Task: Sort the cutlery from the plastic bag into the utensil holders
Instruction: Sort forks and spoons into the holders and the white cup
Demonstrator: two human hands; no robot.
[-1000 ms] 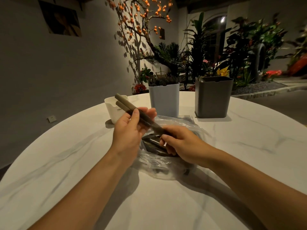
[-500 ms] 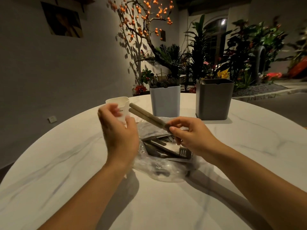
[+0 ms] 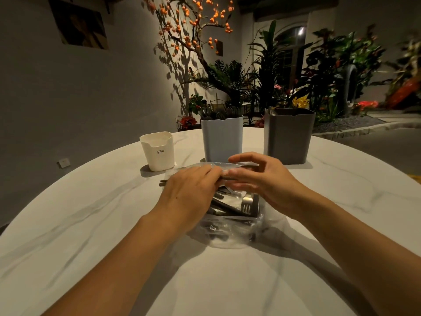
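At frame centre we see the crumpled clear plastic bag lying on the round white marbled table, dark-handled cutlery inside. Left hand and right hand meet above it, fingertips pinching the bag's upper edge. Behind, left to right: small cream holder, pale blue holder, dark grey holder.

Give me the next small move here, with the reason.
Probably spread the bag's mouth wider with both hands, left and right. They meet at its top edge, film still covers the cutlery, and no piece shows in either grip.
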